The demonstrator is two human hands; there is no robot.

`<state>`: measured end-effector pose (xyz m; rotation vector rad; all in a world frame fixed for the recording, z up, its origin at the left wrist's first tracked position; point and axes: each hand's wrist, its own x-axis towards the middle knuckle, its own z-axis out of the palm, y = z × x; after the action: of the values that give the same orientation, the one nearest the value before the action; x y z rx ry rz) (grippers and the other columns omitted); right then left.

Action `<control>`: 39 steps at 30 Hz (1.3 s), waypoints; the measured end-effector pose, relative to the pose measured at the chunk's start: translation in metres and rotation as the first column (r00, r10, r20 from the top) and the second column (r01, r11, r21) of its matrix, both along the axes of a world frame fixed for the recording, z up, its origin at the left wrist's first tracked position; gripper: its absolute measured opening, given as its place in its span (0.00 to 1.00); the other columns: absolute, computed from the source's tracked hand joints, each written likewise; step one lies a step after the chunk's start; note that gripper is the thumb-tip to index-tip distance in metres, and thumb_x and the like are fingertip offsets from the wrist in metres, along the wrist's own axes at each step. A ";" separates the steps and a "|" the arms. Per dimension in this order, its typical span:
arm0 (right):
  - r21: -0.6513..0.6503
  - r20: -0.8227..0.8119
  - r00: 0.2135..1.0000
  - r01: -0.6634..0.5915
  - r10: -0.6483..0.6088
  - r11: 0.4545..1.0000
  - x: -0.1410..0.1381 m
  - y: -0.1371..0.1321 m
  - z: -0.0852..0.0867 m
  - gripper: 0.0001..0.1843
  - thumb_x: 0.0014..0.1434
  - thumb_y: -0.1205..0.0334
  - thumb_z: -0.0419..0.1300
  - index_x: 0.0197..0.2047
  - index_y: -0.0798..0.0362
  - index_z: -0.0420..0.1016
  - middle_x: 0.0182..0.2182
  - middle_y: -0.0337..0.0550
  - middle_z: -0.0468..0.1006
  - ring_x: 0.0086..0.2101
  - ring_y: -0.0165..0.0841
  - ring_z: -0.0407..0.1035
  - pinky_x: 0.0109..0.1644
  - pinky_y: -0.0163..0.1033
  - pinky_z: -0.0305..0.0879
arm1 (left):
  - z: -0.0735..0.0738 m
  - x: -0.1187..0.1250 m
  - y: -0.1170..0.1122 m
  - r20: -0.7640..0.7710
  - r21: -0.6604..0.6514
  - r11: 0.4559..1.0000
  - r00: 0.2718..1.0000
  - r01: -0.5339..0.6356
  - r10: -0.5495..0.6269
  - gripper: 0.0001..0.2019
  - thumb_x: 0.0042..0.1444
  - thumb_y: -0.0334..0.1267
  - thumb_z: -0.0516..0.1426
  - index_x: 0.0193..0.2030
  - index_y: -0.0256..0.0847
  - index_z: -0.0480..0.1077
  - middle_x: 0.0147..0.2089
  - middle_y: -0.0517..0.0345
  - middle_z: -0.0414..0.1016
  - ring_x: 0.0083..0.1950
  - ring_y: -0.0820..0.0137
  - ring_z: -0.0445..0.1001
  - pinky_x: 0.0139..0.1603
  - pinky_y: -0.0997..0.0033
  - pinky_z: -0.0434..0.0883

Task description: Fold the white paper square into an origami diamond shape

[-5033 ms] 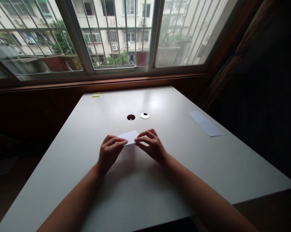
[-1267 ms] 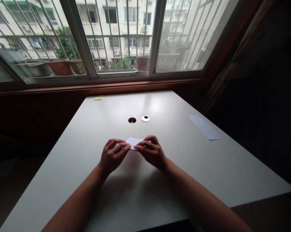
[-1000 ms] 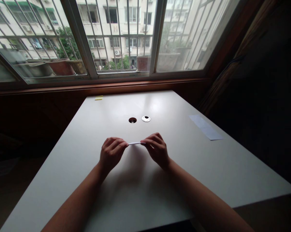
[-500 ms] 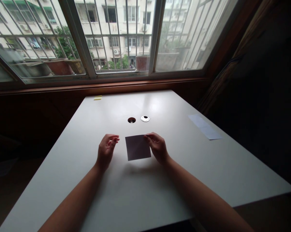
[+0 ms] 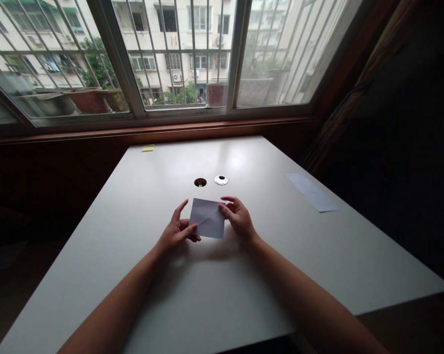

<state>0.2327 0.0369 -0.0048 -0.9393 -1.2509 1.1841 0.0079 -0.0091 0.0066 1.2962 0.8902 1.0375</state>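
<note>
A small square sheet of paper (image 5: pixel 207 219) is held up above the white table, its pale face toward me with a faint diagonal crease across it. My left hand (image 5: pixel 175 233) grips the lower left corner between thumb and fingers, with the index finger stretched up and away. At the upper right corner, my right hand (image 5: pixel 239 219) pinches the sheet, its thumb on the near face and its index finger raised behind the edge. Fingers behind the paper are partly hidden.
On the white table (image 5: pixel 133 206), a round hole (image 5: pixel 200 182) lies beyond the paper, beside a silver ring-shaped cover (image 5: pixel 221 180). A pale sheet (image 5: pixel 312 192) rests near the right edge. Yellow tape (image 5: pixel 148 148) sticks to the far left corner. A barred window (image 5: pixel 185 54) stands behind.
The square paper showed a dark face and now shows a pale, creased one. My left hand, apart from it before, has moved right and taken hold of its lower left corner.
</note>
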 end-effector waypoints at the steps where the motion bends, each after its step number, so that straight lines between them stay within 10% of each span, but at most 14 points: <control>1: -0.003 -0.001 1.000 -0.014 0.014 1.000 0.000 0.000 0.000 0.22 0.57 0.48 0.64 0.51 0.51 0.70 0.25 0.35 0.71 0.27 0.30 0.67 0.32 0.36 0.67 | 0.001 -0.001 0.001 0.008 -0.003 1.000 1.000 -0.024 0.024 0.45 0.59 0.45 0.61 0.73 0.48 0.34 0.31 0.59 0.77 0.30 0.64 0.80 0.33 0.64 0.77; 9: 0.003 0.038 0.992 -0.121 0.121 0.993 0.001 -0.001 0.003 0.25 0.60 0.49 0.61 0.58 0.49 0.66 0.33 0.39 0.74 0.30 0.31 0.70 0.37 0.40 0.69 | -0.001 -0.003 0.002 -0.008 -0.018 0.991 0.992 -0.130 0.129 0.33 0.59 0.46 0.61 0.67 0.43 0.54 0.35 0.58 0.75 0.33 0.66 0.80 0.35 0.69 0.76; 16: -0.015 0.031 0.987 -0.158 0.158 0.987 0.003 0.000 0.001 0.29 0.57 0.54 0.64 0.60 0.50 0.64 0.32 0.38 0.74 0.28 0.29 0.68 0.36 0.40 0.68 | -0.004 -0.002 0.005 0.054 -0.065 0.992 0.992 -0.108 0.112 0.45 0.60 0.45 0.60 0.73 0.48 0.34 0.38 0.55 0.77 0.32 0.65 0.81 0.35 0.65 0.77; 39: -0.022 0.023 0.990 -0.137 0.138 0.990 0.003 0.002 0.000 0.27 0.61 0.50 0.59 0.60 0.51 0.65 0.30 0.37 0.73 0.29 0.31 0.68 0.35 0.39 0.68 | -0.006 -0.005 0.006 0.075 -0.070 0.996 0.995 -0.056 0.061 0.40 0.62 0.49 0.57 0.74 0.47 0.40 0.42 0.55 0.74 0.34 0.65 0.80 0.37 0.65 0.77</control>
<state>0.2353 0.0386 -0.0053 -0.8961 -1.3427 1.2990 0.0029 -0.0030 0.0007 1.1724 0.9018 1.0869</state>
